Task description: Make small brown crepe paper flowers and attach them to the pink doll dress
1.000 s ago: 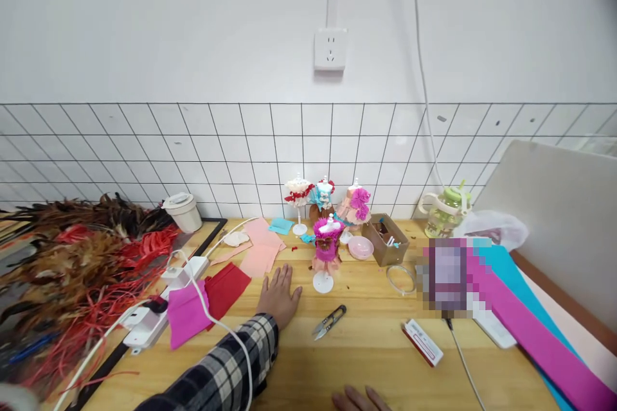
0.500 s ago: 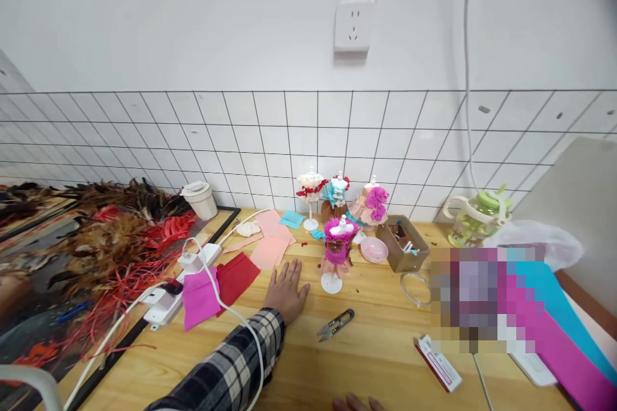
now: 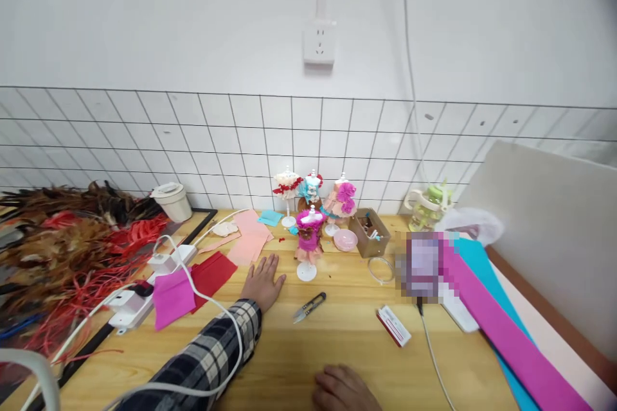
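My left hand (image 3: pixel 263 286) lies flat on the wooden table, fingers spread, holding nothing. Its fingertips are close to sheets of pink crepe paper (image 3: pixel 248 241). At the bottom edge my right hand (image 3: pixel 343 390) rests on the table with loosely bent fingers and nothing visible in it; its lower part is cut off. Between the hands and a small dress form in magenta paper (image 3: pixel 309 234) lie thread snips (image 3: pixel 310 307). Behind it stand more small dress forms, one with a cream top (image 3: pixel 288 186), one in blue (image 3: pixel 310 190), one with magenta flowers (image 3: pixel 342 198).
A power strip (image 3: pixel 132 308) with white cables, red paper (image 3: pixel 214 277) and magenta paper (image 3: pixel 173 298) are at left, beside feathers (image 3: pixel 91 225). To the right are a pink bowl (image 3: pixel 346 240), a cardboard box (image 3: pixel 373 241), a small red-and-white box (image 3: pixel 394 325), a green-lidded bottle (image 3: pixel 429 207) and long paper strips (image 3: pixel 511 327).
The camera view has turned to the right, so the scene sits further left. More of my right hand has come into view at the bottom. My left hand stays flat on the table.
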Available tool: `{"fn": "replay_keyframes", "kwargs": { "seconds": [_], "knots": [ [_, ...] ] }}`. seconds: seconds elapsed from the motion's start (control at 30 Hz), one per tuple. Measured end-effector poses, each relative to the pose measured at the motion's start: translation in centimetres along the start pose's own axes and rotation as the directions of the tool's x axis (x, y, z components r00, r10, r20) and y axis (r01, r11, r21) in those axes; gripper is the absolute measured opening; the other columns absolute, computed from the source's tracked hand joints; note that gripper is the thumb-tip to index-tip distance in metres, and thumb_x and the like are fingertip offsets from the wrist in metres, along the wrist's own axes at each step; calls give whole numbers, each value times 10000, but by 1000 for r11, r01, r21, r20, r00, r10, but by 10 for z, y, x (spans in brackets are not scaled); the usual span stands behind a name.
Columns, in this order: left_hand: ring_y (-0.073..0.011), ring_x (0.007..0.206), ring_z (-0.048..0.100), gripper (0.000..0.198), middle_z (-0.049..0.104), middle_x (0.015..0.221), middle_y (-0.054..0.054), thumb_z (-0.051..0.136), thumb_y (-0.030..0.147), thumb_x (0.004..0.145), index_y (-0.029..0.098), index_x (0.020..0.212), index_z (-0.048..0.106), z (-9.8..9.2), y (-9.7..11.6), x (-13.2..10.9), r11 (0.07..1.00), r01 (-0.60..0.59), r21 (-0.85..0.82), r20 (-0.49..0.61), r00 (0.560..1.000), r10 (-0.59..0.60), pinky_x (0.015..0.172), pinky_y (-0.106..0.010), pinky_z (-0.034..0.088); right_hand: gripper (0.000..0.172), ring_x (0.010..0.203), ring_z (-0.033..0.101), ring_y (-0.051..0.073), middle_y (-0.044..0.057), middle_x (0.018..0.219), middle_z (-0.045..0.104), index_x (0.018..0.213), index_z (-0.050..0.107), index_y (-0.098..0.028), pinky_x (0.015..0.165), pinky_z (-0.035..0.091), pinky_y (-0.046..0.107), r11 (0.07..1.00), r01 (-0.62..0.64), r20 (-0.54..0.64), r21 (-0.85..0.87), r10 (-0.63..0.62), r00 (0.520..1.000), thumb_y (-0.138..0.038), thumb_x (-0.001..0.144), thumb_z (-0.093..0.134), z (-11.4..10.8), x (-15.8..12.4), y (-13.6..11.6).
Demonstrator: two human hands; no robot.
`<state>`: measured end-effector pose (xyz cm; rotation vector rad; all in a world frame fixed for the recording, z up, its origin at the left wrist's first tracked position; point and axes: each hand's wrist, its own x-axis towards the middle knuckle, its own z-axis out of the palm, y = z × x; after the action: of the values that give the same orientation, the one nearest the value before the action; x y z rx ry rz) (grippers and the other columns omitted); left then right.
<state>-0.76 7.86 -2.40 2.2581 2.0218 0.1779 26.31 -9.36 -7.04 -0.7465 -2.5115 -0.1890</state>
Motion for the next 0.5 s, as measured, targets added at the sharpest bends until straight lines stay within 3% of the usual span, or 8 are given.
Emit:
{"fn": "replay_keyframes", "kwargs": {
  "seconds": [0.1,0.23,0.33,0.4,0.43,0.5],
  "knots": [
    [-275,1394,232,638,276,1513,-86,268,498,901,157,1441,285,-2,-1,2,1000,-8,-30,-28,1000,7,1123,-506,143,247,1027,607,151,1,1129,677,1068,606,-227,894,471,253,989,-136,101,54,130,986,-356,876,519,-34,13,-13],
    [-263,1343,342,608,421,1426,-151,265,445,918,51,1360,399,-5,-6,-7,991,-83,-109,-157,986,65,1111,-422,265,290,1094,556,161,20,1199,635,1123,597,-223,968,419,290,927,-356,246,115,320,915,-234,870,456,-64,28,-37],
    [-257,1296,417,539,495,1367,-143,317,416,915,68,1294,482,1,-15,-37,973,-203,-108,-271,948,167,1097,-421,314,326,1103,545,166,16,1218,622,1174,567,-254,1001,390,327,921,-381,219,84,356,909,-221,875,442,-77,20,-40],
    [-259,1246,482,474,549,1319,-125,371,405,904,121,1245,538,11,-25,-70,953,-296,-59,-290,919,267,1062,-450,370,354,1108,544,188,25,1209,624,1206,543,-269,1000,388,367,894,-448,117,-18,447,887,-222,869,443,-92,-2,-23],
    [-259,1228,503,445,565,1306,-108,397,403,897,156,1233,555,17,-30,-88,941,-336,-32,-293,904,312,1039,-462,399,371,1119,540,206,47,1211,619,1230,526,-251,990,394,387,845,-526,42,-98,531,846,-226,872,432,-103,-19,-9],
    [-256,1237,498,459,526,1352,-81,432,394,888,199,1298,502,26,-41,-124,920,-390,19,-293,878,379,1008,-462,440,389,1118,541,260,109,1215,604,1240,520,-186,972,402,440,617,-748,-159,-245,735,659,-288,880,414,-133,-61,31]
  ]
}}
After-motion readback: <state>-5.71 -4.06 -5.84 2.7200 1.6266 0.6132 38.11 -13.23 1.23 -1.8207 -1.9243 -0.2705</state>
